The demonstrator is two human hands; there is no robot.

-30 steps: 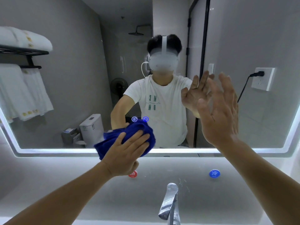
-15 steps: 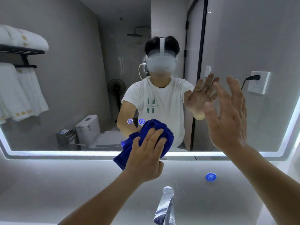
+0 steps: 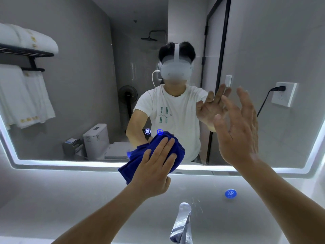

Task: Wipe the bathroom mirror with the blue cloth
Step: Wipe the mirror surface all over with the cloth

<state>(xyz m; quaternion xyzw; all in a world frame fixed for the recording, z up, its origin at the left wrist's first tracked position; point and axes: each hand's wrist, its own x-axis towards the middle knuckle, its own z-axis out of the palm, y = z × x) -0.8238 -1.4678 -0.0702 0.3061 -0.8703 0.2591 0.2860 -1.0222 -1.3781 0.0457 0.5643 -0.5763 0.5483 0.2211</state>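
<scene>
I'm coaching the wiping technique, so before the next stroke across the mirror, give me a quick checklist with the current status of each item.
1. Blue cloth under the left hand: ok, the palm and fingers lie flat on it.
2. Cloth on the glass: ok, it is pressed at the mirror's lower edge and hangs over the lit frame.
3. Right hand out of the stroke path: ok, it is raised and open, holding nothing.
4. Right hand off the glass: cannot tell.
5. Touch icons beside the cloth: not ok, one is partly covered.
6. Faucet clear of the arm: ok.
</scene>
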